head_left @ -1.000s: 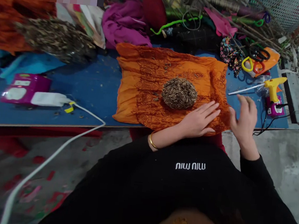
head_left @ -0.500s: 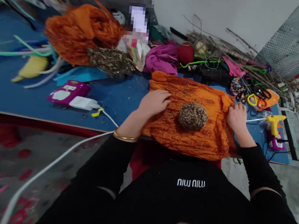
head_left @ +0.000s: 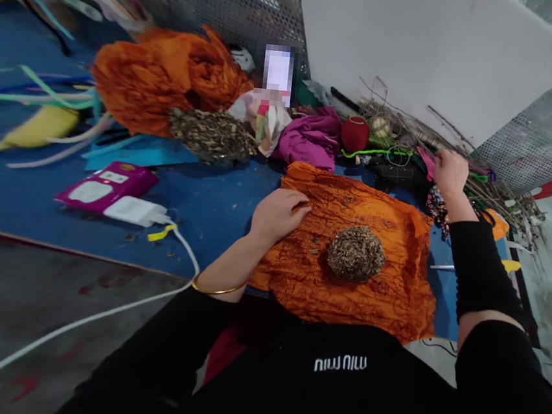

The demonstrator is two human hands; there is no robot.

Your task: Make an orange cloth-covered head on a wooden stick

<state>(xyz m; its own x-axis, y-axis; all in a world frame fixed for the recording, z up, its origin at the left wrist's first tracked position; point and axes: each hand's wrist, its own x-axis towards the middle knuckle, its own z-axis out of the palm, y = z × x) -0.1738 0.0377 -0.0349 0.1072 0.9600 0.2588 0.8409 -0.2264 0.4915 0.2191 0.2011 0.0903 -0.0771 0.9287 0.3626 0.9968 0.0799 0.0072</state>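
Note:
A crumpled orange cloth (head_left: pixel 293 280) with darker red patterning lies spread at the front edge of the blue table. On it sits a rounded clump of brown dried plant bits (head_left: pixel 356 254). My left hand (head_left: pixel 279 215) rests on the cloth's left side, palm down, fingers loosely bent with nothing in them. Farther back on the right, my right hand (head_left: pixel 451 175) is over the pile beside a pink cloth piece (head_left: pixel 425 163), off the orange cloth. Its fingers bend downward and their tips are hidden, so a hold cannot be made out.
A bunched orange cloth (head_left: pixel 146 84), a second brown clump (head_left: pixel 214 137) and a purple cloth (head_left: pixel 310 139) lie along the back. A purple-and-white power strip (head_left: pixel 106 187) with a white cable (head_left: pixel 182 240) is at left. Twigs (head_left: pixel 516 197) stick out at the right.
My right hand has let go of the orange cloth's right edge and moved back to the pile. My left hand stays on the cloth. The view has tilted slightly.

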